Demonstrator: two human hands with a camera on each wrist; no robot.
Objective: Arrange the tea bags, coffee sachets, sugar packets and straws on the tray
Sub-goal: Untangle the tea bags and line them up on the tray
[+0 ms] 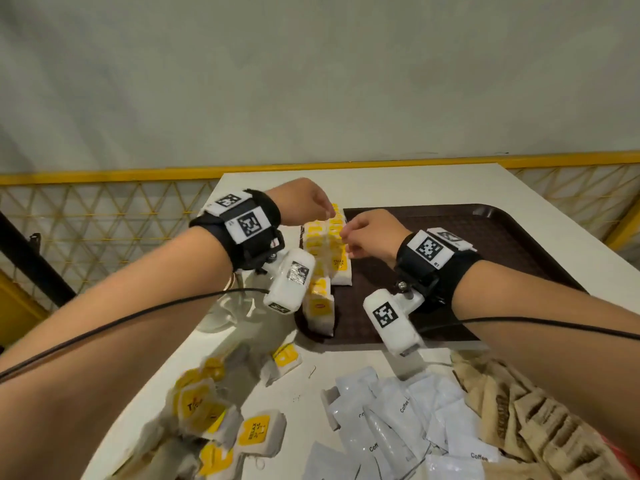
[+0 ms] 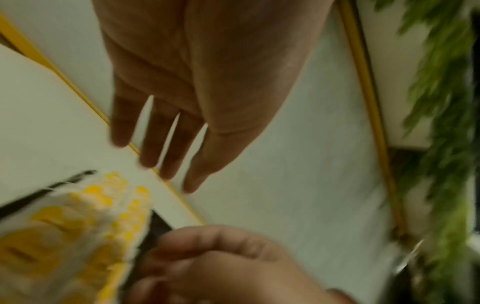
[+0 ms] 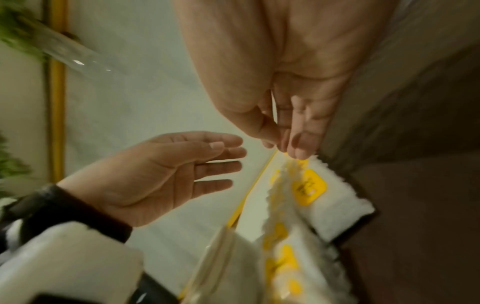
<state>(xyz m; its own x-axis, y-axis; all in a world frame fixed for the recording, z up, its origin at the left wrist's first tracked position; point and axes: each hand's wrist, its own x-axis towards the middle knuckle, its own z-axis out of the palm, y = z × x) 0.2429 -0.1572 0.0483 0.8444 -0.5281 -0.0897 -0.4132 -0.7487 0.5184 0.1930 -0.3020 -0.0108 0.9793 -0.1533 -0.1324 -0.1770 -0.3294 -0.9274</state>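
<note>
A row of yellow-and-white tea bags (image 1: 325,247) stands along the left edge of the dark brown tray (image 1: 485,237). My right hand (image 1: 346,237) reaches down onto the far end of that row. In the right wrist view its fingertips (image 3: 298,152) touch the top of the tea bags (image 3: 309,187), and nothing shows between thumb and fingers. My left hand (image 1: 325,211) hovers just left of the row. Its fingers (image 2: 161,170) are straight and spread, holding nothing. The blurred tea bags (image 2: 78,226) lie below it.
Loose tea bags (image 1: 207,417) lie at the near left of the white table (image 1: 381,181). White coffee sachets (image 1: 398,417) are heaped at the near middle, brown sugar packets (image 1: 519,420) at the near right. A clear glass (image 1: 225,310) stands left of the tray. A yellow railing borders the table.
</note>
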